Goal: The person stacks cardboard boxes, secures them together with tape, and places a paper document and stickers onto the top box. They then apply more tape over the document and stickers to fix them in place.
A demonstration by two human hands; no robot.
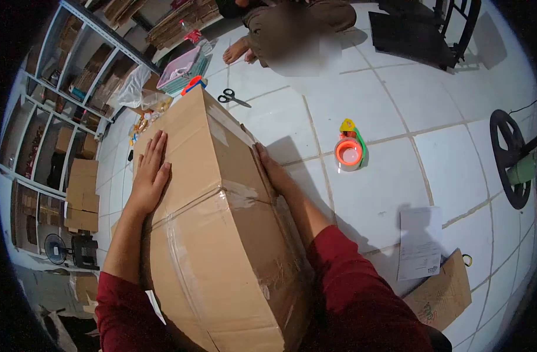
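Note:
A large brown cardboard box [221, 252], sealed with clear tape along its seams, stands tilted in front of me. My left hand [150, 176] lies flat on the box's left face with its fingers stretched out. Against the right side rests my right hand [272, 169], its fingers laid along the cardboard and partly hidden by the box. Beyond the right hand, a tape dispenser [350, 148] with an orange core, green frame and yellow end sits on the floor. Black-handled scissors [234, 98] lie past the box's far end.
White tiles [385, 182] form the floor. A printed sheet [419, 243] and a flat cardboard piece [441, 299] lie at right. Metal shelves [57, 135] line the left. Someone sits at the back near a pink basket [183, 66]; a black stand [412, 41] is at upper right.

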